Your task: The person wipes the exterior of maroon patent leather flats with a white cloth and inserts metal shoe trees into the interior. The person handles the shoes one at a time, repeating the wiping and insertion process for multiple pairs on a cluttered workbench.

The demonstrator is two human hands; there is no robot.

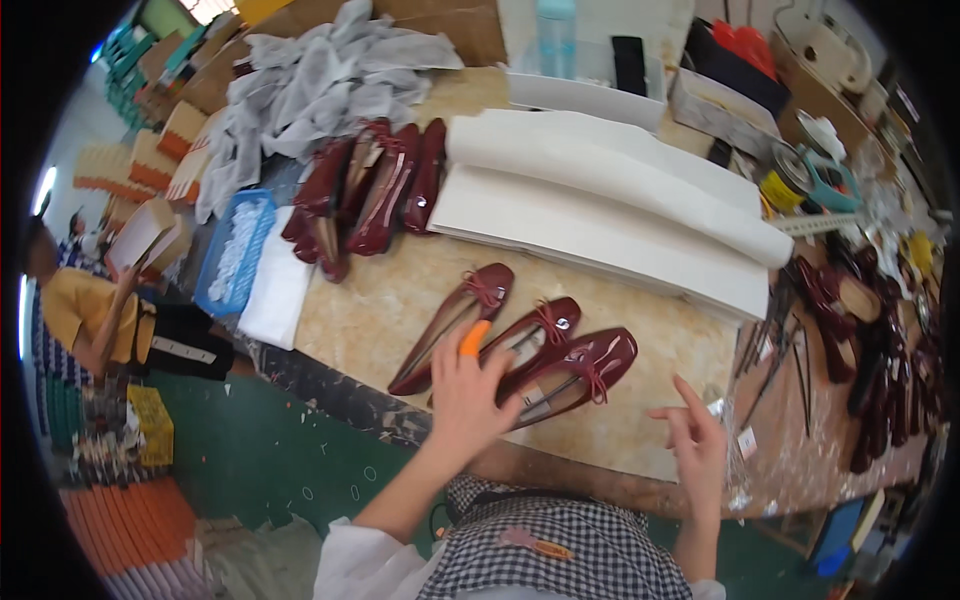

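Note:
Three glossy dark red ballet flats with bows lie side by side on the table in front of me: a left one (447, 335), a middle one (548, 330) and a right one (585, 370). My left hand (468, 400), with an orange cover on one finger, is closed around the heel end of the middle flat and hides part of it. Its thumb reaches the right flat's heel. To the right, my right hand (697, 440) is held over the table edge, empty, index finger stretched out and the other fingers partly bent.
More red flats (385, 190) stand at the back left near crumpled grey paper (320, 85). White paper sheets (600, 205) lie behind. A blue basket (240, 255) sits left; dark red shoes (845, 305) and black strips crowd the right. A person (95, 310) in yellow holds a box.

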